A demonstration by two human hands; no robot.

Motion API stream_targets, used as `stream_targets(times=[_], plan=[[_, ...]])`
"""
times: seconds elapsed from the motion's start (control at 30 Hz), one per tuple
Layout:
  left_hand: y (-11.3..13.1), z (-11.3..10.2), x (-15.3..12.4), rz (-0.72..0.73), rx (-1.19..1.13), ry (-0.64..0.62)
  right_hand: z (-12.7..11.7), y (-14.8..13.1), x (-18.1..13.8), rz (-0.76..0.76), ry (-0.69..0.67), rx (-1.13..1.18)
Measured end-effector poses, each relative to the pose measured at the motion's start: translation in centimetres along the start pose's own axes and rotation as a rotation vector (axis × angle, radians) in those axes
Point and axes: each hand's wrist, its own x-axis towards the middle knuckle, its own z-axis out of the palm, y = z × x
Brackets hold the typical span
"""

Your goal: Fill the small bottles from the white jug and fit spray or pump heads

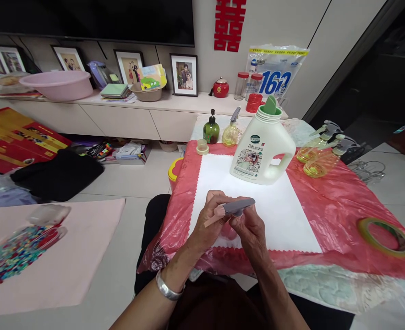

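Observation:
Both my hands are closed around a spray bottle [238, 206] with a grey and pink trigger head. Its pinkish body shows only in part below my fingers. My left hand [207, 220] wraps the head from the left, and my right hand [252, 231] pinches near the neck from the right. Just beyond them stands a white detergent jug [262, 146], upright, with a green spout at its uncapped mouth. It rests on a white scalloped sheet [285, 220] laid over red plastic [326, 206].
Behind the sheet are a green pump bottle [211, 130], a yellow spray bottle [230, 134] and a pale cap [202, 147]. Two more yellow spray bottles [317, 160] and a tape roll [386, 236] lie to the right. Colourful beads [13, 254] cover a pink surface at left.

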Motion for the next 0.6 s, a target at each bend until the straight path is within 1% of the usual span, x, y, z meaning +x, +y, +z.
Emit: stream_targets(times=[0.1,0.17,0.27,0.33,0.4,0.5,0.6], plan=[[-0.4,0.0,-0.2,0.012,0.032,-0.015,0.2,0.1,0.0,0.002,0.053,-0.006],[-1.0,-0.1,-0.5,-0.036,-0.009,0.004,0.5,0.3,0.0,0.003,0.099,-0.008],[-2.0,-0.3,-0.9,-0.124,-0.094,0.065,0.9,0.5,-0.2,0.012,0.151,-0.023],[-2.2,-0.3,-1.3,-0.145,-0.128,0.093,1.2,0.7,-0.2,0.022,0.174,-0.038],[-1.9,0.0,-1.7,-0.157,-0.181,0.101,1.4,0.7,-0.3,0.026,0.198,-0.058],[-0.7,1.1,-2.2,-0.186,-0.308,0.091,1.7,0.6,-0.4,0.023,0.238,-0.083],[0.9,2.5,-2.2,-0.232,-0.366,0.143,2.2,0.3,-0.7,0.024,0.254,-0.084]])
